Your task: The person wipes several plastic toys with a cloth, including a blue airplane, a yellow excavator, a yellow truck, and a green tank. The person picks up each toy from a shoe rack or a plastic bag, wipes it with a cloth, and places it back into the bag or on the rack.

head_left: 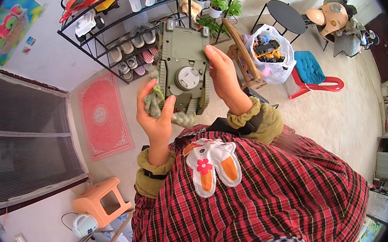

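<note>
An olive-green toy tank (182,65) is held up in front of me, its flat plastic hull facing the camera. A round grey-white disc (187,78) sits in the hull's lower half, and ribbed tracks run down both sides. My left hand (154,105) grips the tank's lower left edge, thumb on the hull. A camouflage-patterned cloth (151,102) is bunched in that same hand and hangs below the tank. My right hand (222,73) supports the right side, with fingertips against the track.
Ahead stands a black metal shoe rack (99,42). To the right are a wooden chair (241,51), a plastic bag of toys (274,54), a red chair (315,85), a round black stool (286,15) and a scooter (333,21). A red mat (103,115) lies left.
</note>
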